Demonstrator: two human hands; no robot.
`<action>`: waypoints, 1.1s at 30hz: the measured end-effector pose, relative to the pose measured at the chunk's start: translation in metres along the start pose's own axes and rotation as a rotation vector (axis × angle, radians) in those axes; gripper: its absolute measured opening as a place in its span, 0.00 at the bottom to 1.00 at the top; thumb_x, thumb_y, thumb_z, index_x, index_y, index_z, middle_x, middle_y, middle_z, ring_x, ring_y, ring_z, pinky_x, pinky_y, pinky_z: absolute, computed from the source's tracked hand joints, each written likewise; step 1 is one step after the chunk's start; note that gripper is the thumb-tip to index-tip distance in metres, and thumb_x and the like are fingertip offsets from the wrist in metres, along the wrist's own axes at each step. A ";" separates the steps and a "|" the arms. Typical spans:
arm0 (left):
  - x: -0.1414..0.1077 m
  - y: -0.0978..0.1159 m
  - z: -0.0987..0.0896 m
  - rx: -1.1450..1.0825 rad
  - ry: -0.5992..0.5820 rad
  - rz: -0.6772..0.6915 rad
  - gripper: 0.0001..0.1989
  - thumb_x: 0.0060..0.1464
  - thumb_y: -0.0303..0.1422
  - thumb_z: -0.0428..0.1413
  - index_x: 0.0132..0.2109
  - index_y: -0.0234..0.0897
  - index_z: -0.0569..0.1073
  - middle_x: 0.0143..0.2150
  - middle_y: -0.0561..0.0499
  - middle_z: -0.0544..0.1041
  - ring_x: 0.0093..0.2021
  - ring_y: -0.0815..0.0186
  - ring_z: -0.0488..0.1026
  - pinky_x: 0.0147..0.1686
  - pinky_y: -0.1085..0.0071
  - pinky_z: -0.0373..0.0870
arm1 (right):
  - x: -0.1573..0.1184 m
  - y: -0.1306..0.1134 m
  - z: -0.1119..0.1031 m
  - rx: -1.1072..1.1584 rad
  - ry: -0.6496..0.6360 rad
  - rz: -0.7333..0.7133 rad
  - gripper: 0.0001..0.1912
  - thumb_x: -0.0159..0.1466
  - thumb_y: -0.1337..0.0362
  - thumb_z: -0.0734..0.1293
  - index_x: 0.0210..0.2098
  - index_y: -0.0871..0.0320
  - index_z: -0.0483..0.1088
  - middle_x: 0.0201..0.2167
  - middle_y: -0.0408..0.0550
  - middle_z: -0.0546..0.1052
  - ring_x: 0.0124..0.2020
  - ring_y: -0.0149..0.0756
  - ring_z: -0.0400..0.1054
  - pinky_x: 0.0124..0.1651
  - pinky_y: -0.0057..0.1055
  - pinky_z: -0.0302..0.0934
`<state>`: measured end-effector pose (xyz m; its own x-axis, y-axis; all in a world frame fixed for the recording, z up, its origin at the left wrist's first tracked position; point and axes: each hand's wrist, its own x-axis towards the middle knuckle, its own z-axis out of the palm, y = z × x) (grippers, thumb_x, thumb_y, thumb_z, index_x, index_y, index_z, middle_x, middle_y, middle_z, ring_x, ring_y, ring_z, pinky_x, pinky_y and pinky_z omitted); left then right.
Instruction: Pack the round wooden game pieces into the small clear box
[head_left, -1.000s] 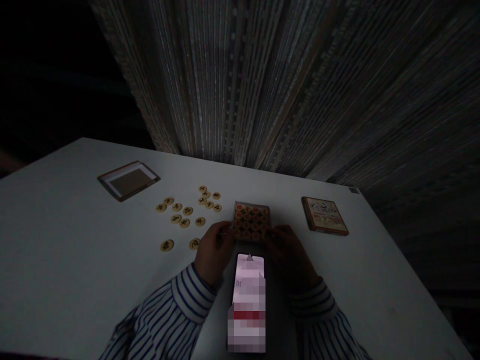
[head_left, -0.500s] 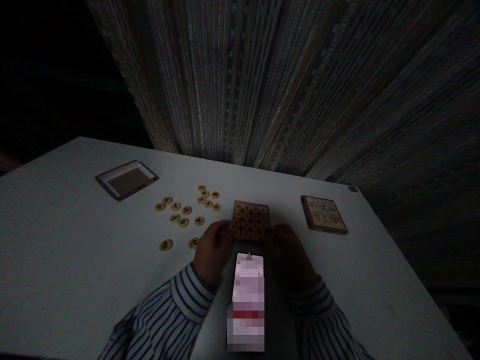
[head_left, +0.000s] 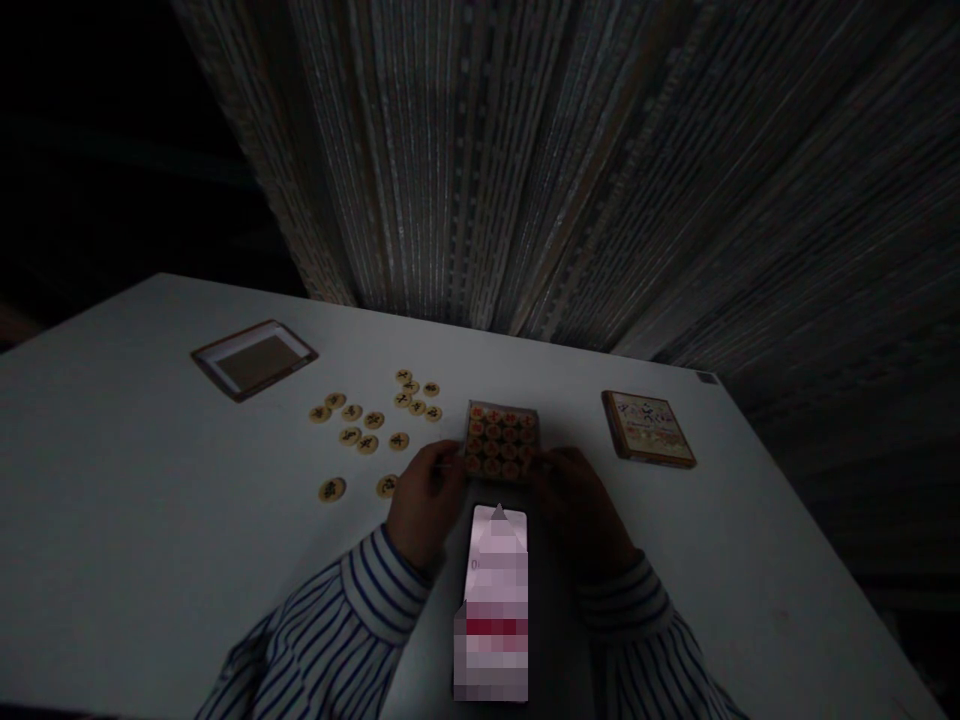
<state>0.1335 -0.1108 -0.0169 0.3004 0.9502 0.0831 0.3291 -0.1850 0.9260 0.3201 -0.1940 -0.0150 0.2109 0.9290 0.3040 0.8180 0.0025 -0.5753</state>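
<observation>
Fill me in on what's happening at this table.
A person in striped sleeves has the left hand and right hand at either side of a small square box, near its closer corners; it is too dark to tell how firmly they grip. Red-marked discs sit in rows in the box, while dark-marked discs lie scattered on the white table to its left. A lit phone lies between the forearms, and a flat case off to the right.

Nearside of the box, the phone is all blurred blocks; left of the box, the left hand hides a disc's edge!
</observation>
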 end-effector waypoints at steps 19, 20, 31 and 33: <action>-0.001 0.005 -0.001 -0.004 0.030 0.033 0.14 0.52 0.37 0.49 0.42 0.32 0.70 0.37 0.43 0.76 0.37 0.61 0.74 0.38 0.64 0.71 | 0.002 -0.006 -0.006 -0.028 -0.009 -0.030 0.09 0.60 0.66 0.61 0.40 0.57 0.68 0.37 0.51 0.70 0.38 0.38 0.66 0.41 0.37 0.65; -0.001 0.006 -0.001 -0.008 0.033 0.032 0.14 0.52 0.37 0.49 0.42 0.32 0.70 0.37 0.43 0.76 0.36 0.62 0.74 0.37 0.64 0.71 | 0.002 -0.006 -0.007 -0.032 0.002 -0.025 0.09 0.60 0.66 0.61 0.40 0.58 0.69 0.37 0.51 0.70 0.38 0.38 0.66 0.41 0.37 0.64; -0.003 0.010 -0.003 -0.029 0.159 0.073 0.11 0.50 0.37 0.51 0.35 0.34 0.73 0.29 0.48 0.77 0.30 0.66 0.73 0.32 0.71 0.70 | 0.005 -0.006 -0.013 0.035 0.379 0.107 0.07 0.59 0.63 0.60 0.28 0.58 0.66 0.24 0.44 0.70 0.26 0.31 0.64 0.29 0.29 0.60; -0.003 0.011 -0.004 -0.039 0.154 0.074 0.10 0.50 0.36 0.52 0.35 0.34 0.73 0.29 0.49 0.77 0.31 0.66 0.73 0.32 0.71 0.70 | 0.006 -0.007 -0.014 0.046 0.391 0.121 0.07 0.59 0.63 0.59 0.28 0.58 0.66 0.24 0.43 0.70 0.25 0.31 0.63 0.28 0.28 0.60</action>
<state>0.1332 -0.1149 -0.0054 0.1805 0.9620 0.2049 0.2755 -0.2494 0.9284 0.3230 -0.1938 0.0010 0.4993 0.7128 0.4926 0.7518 -0.0738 -0.6553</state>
